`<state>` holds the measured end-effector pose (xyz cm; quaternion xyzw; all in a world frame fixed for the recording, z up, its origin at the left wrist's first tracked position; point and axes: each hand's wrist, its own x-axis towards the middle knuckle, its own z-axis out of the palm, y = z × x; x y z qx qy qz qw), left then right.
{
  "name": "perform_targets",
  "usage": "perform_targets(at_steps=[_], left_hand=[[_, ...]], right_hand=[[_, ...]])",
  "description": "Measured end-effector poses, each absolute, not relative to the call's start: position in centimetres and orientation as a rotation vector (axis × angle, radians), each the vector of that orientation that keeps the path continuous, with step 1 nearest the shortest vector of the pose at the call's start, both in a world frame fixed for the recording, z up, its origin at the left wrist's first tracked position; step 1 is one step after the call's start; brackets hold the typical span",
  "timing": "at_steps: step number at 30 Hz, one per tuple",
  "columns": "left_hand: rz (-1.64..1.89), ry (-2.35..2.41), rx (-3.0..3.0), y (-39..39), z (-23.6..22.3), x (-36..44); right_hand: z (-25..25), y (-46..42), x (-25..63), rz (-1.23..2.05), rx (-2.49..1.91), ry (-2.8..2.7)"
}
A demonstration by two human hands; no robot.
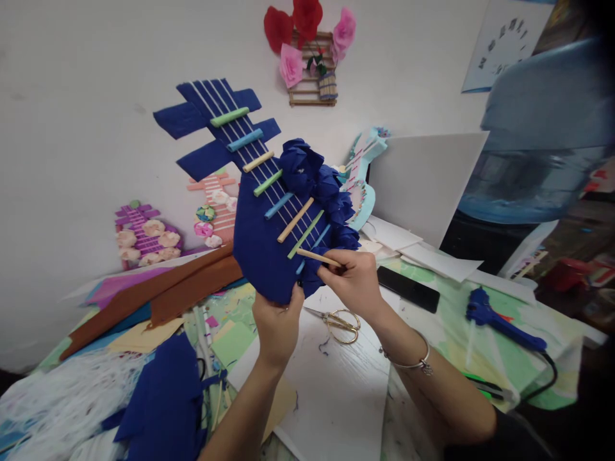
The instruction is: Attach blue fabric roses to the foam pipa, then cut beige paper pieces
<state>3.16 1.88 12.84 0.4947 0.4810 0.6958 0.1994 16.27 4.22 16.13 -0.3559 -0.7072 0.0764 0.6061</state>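
A dark blue paper guitar (257, 240) is held up, tilted, above the table. White strings run along its neck, crossed by rolled paper strips in green, blue and cream. Dark blue paper flowers (302, 168) line its right side. My left hand (277, 323) grips the guitar's lower edge, thumb in front. In my right hand (353, 282) a thin cream paper roll (318, 257) is pinched, its far end over the strings near the lower strips. Gold-handled scissors (342, 325) lie below on a white sheet (336, 390).
A blue glue gun (502, 323) and a black phone (408, 288) lie at right, with a green cutter (485, 386) nearer. Brown paper (192, 291), blue paper (161, 403) and white shreds (62, 397) cover the left. A water jug (542, 134) stands behind a grey board (418, 186).
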Motion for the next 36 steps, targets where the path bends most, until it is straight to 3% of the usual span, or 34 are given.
perform_targets(at_steps=[36], left_hand=[[1.793, 1.234, 1.311, 2.57, 13.00, 2.41]], right_hand=[[16.39, 3.98, 16.40, 0.138, -0.923, -1.727]])
